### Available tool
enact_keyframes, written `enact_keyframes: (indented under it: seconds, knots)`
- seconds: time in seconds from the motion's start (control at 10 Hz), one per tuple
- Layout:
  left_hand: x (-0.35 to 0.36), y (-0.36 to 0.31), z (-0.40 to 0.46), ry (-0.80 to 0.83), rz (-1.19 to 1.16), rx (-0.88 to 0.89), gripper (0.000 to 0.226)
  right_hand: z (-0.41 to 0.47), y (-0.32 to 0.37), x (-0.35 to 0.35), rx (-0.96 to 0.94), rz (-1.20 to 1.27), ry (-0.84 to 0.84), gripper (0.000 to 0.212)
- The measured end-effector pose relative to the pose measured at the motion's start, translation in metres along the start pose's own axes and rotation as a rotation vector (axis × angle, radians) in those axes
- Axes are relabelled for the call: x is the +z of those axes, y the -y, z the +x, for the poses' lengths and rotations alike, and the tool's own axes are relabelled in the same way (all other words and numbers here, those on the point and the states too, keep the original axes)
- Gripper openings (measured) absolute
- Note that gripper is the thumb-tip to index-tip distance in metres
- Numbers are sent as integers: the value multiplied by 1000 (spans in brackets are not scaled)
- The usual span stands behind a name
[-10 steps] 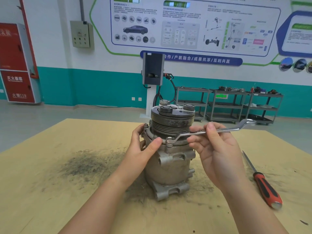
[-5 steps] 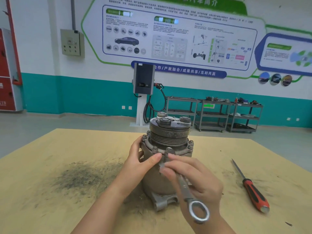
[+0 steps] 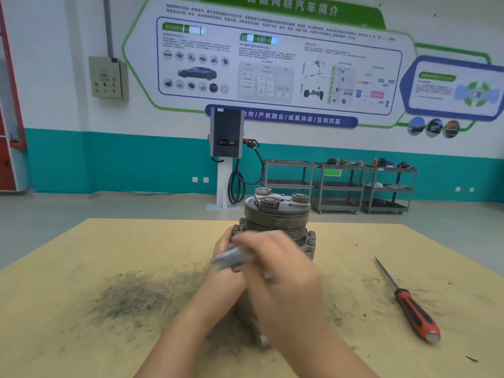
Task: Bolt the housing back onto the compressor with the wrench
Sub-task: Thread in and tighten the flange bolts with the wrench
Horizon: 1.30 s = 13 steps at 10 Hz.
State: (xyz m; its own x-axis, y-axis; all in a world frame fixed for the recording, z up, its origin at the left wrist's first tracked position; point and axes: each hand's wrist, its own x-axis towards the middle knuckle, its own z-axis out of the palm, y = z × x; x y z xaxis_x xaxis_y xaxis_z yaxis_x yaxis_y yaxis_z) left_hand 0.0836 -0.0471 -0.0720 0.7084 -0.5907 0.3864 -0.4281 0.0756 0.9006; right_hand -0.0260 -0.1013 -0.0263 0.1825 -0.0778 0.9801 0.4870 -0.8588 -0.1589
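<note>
Our right hand (image 3: 283, 268) curled round the blurry wrench (image 3: 231, 257) at the compressor (image 3: 278, 216), left hand (image 3: 223, 271) grip unclear.

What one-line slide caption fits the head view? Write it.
Right hand swings a blurred wrench at the compressor; screwdriver lies nearby.
</note>
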Motion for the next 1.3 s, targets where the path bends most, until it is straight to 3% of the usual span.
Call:
enact_keyframes:
  seconds: [0.2,0.4,0.7,0.9,1.0,1.2,1.3]
  knots:
    - [-1,2,-1,-29,-171,-48,78,13,-18,-53,685,426,-307,30]
    - [-3,1,-1,-64,-182,-45,86,14,-46,-63,997,830,-346,8]
    - [8,1,-6,-154,-33,20,74,3,-51,-69,924,983,-259,15]
    - [6,0,-5,-131,17,26,100,18,-71,-80,1106,1042,-80,15]
    - [5,1,-6,-101,-4,8,97,13,-74,-82,1114,1012,-48,12]
    - [5,3,-5,-74,-39,-15,92,-2,-64,-76,868,927,-124,8]
    - [6,4,-5,-88,-36,-1,86,12,-74,-78,1013,921,-24,18]
